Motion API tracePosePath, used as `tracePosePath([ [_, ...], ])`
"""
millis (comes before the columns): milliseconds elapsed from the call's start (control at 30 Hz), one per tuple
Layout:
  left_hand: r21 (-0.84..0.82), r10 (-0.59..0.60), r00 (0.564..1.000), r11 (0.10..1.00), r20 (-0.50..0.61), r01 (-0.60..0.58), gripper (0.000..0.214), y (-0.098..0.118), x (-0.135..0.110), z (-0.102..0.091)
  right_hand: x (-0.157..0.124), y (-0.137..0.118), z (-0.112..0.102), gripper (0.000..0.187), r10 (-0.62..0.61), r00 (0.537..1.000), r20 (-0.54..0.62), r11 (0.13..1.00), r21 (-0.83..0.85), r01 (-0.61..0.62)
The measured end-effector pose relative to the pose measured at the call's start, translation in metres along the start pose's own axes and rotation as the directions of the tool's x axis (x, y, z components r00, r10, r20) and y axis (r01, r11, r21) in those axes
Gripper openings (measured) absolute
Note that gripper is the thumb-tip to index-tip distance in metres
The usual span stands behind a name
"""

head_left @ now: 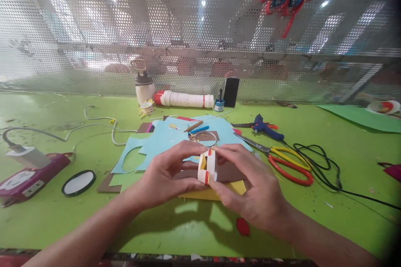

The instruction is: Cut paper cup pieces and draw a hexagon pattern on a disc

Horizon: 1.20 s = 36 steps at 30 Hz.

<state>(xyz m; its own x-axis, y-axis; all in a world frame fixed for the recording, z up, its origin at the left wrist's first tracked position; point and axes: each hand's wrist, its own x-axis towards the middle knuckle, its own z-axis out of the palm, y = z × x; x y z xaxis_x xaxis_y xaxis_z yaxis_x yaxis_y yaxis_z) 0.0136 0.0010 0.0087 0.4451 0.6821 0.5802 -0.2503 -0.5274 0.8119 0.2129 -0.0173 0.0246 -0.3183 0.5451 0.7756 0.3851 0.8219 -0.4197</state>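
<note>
Over the front middle of the table, a small white ring (212, 164) with red and yellow bits on its band stands on edge between my hands. My left hand (169, 171) pinches its left side, thumb below and fingers on top. From the right, my right hand (250, 179) grips the same ring with thumb and fingertips. A dark gap runs along the band, and I cannot tell whether it is one piece or two. Behind it lie light blue paper (163, 137) and a thin wire hoop (205, 138). Yellow paper (200, 194) lies beneath my hands.
Scissors (285, 160) with red and yellow handles and a blue glue gun (266, 127) with a black cord lie right. Left are a purple power strip (37, 179) and a round black-rimmed disc (78, 182). A spray bottle (144, 87) and white tube (188, 99) line the back.
</note>
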Motion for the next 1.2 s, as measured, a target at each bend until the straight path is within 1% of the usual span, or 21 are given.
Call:
tracePosePath([
  [167, 0.042, 0.008, 1.0, 0.999, -0.023, -0.007, 0.049, 0.001, -0.0012, 0.0006, 0.0003, -0.0001, 0.002, 0.039, 0.012, 1.0, -0.023, 1.0, -0.002, -0.012],
  [367, 0.037, 0.013, 1.0, 0.999, -0.016, -0.012, 0.053, -0.0007, -0.0027, -0.0003, -0.0027, 0.0018, 0.0035, 0.039, 0.029, 0.999, -0.016, 1.0, 0.001, -0.029],
  [567, 0.042, 0.004, 1.0, 0.999, -0.025, -0.003, 0.051, -0.0019, -0.0016, -0.0007, -0.0029, 0.0029, 0.0049, 0.039, 0.056, 0.998, -0.001, 0.998, 0.004, -0.056],
  [700, 0.039, -0.003, 0.999, 0.999, -0.034, 0.004, 0.05, -0.0034, -0.0026, -0.0007, -0.0026, 0.0016, 0.0069, 0.038, 0.062, 0.998, -0.022, 0.998, 0.001, -0.062],
  [833, 0.019, -0.039, 0.999, 0.999, -0.034, 0.04, 0.051, -0.0053, -0.0045, -0.0021, -0.0025, -0.0003, 0.0065, 0.037, 0.093, 0.996, -0.006, 0.996, 0.004, -0.093],
  [933, -0.036, -0.082, 0.996, 0.996, -0.032, 0.081, 0.05, -0.0049, -0.003, -0.0024, -0.0018, -0.0018, 0.0047, 0.036, 0.131, 0.991, 0.016, 0.991, 0.004, -0.131],
  [1067, -0.168, -0.196, 0.98, 0.968, -0.035, 0.187, 0.048, -0.003, 0.0015, -0.0023, -0.0004, -0.0039, 0.002, 0.033, 0.191, 0.98, 0.061, 0.981, 0.024, -0.193],
  [1133, -0.222, -0.25, 0.968, 0.945, -0.015, 0.241, 0.048, -0.0026, 0.0027, -0.0035, 0.0003, -0.0044, 0.0003, 0.035, 0.2, 0.976, 0.082, 0.979, 0.029, -0.202],
  [1200, -0.248, -0.273, 0.962, 0.932, 0.003, 0.266, 0.046, -0.0027, 0.0026, -0.0054, 0.0011, -0.0042, -0.0017, 0.038, 0.194, 0.977, 0.086, 0.98, 0.028, -0.197],
])
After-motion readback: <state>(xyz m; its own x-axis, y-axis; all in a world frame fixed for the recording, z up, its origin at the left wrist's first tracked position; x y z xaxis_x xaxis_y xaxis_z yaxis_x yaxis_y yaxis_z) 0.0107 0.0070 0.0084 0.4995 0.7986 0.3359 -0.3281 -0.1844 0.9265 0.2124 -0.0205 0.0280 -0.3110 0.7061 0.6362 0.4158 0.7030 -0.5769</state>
